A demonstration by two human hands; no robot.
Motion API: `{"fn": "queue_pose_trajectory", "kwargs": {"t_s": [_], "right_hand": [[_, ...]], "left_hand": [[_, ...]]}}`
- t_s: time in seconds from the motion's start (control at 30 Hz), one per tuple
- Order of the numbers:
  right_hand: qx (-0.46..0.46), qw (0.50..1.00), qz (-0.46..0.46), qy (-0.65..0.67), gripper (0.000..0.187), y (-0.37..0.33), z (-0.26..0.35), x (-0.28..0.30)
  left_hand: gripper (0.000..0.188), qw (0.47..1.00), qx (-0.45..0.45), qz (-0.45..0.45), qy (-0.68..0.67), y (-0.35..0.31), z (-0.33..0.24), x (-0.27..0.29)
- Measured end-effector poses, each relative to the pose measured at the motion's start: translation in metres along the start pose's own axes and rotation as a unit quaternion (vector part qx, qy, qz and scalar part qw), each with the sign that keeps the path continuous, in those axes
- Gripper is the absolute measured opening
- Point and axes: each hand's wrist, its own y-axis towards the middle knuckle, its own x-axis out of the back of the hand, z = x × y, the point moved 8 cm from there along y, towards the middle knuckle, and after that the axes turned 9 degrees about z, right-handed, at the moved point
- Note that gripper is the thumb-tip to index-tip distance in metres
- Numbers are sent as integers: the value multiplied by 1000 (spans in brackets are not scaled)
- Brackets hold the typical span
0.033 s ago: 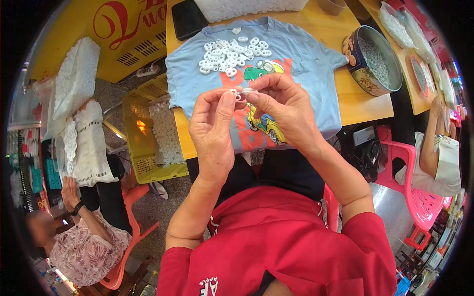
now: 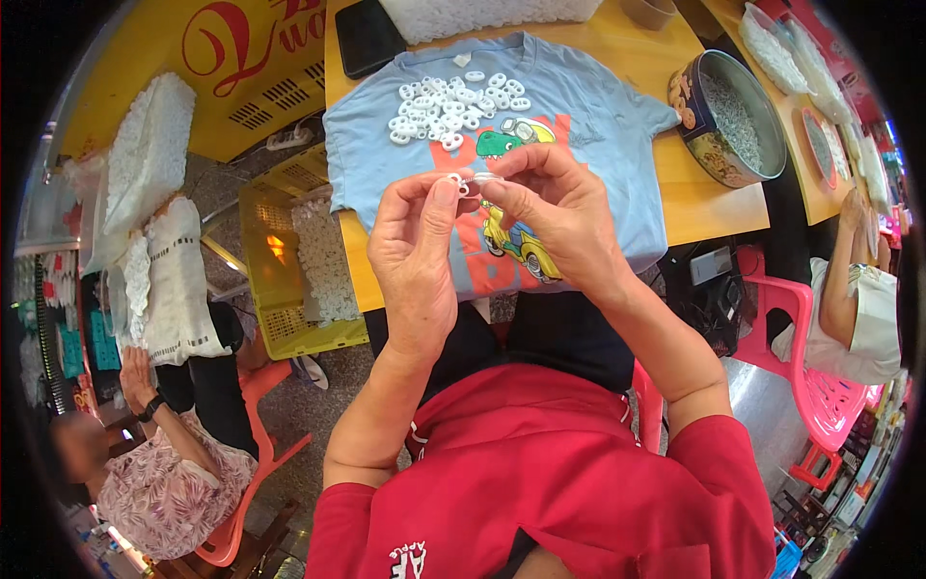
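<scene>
My left hand (image 2: 422, 265) pinches a small white two-holed plastic piece (image 2: 462, 186) between thumb and forefinger. My right hand (image 2: 569, 222) meets it from the other side, its thumb and fingers closed on another white piece (image 2: 485, 178). A thin metallic bit seems to sit between the two pieces, too small to make out. Both hands are held above a light blue T-shirt (image 2: 617, 125) with a cartoon print, spread over the table. Beyond my fingers, a loose pile of the same white two-holed pieces (image 2: 449, 108) lies on the shirt.
On the wooden table (image 2: 719, 198) a round tin (image 2: 687, 121) of small metal parts stands to the right. A dark flat device (image 2: 367, 39) and a container of white pieces (image 2: 487, 14) are at the back. A yellow crate (image 2: 275, 280) sits left. People sit on both sides.
</scene>
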Motion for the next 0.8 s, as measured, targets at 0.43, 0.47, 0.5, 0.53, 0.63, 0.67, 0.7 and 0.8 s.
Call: {"fn": "queue_pose_trajectory", "kwargs": {"t_s": [0.43, 0.47, 0.5, 0.53, 0.63, 0.67, 0.7, 0.8], "right_hand": [[-107, 987, -4, 123, 24, -4, 1, 2], [-111, 983, -3, 144, 22, -5, -1, 0], [-111, 983, -3, 144, 22, -5, -1, -2], [-110, 982, -11, 152, 21, -6, -1, -3], [-109, 980, -9, 164, 19, -8, -3, -8], [-111, 980, 1, 168, 19, -8, -3, -10], [-111, 980, 1, 168, 19, -9, -4, -10], [-113, 975, 5, 191, 18, -9, -6, -11]], "left_hand": [[12, 1000, 12, 1, 5, -3, 6, 5], [12, 1000, 12, 1, 5, -3, 6, 4], [12, 1000, 13, 2, 5, -3, 5, 3], [12, 1000, 13, 3, 5, -3, 5, 2], [11, 1000, 6, -1, 26, -5, 4, 3], [11, 1000, 6, -1, 26, -5, 3, 2], [11, 1000, 5, -3, 30, -6, 2, 2], [11, 999, 3, -4, 33, -7, -1, 2]]}}
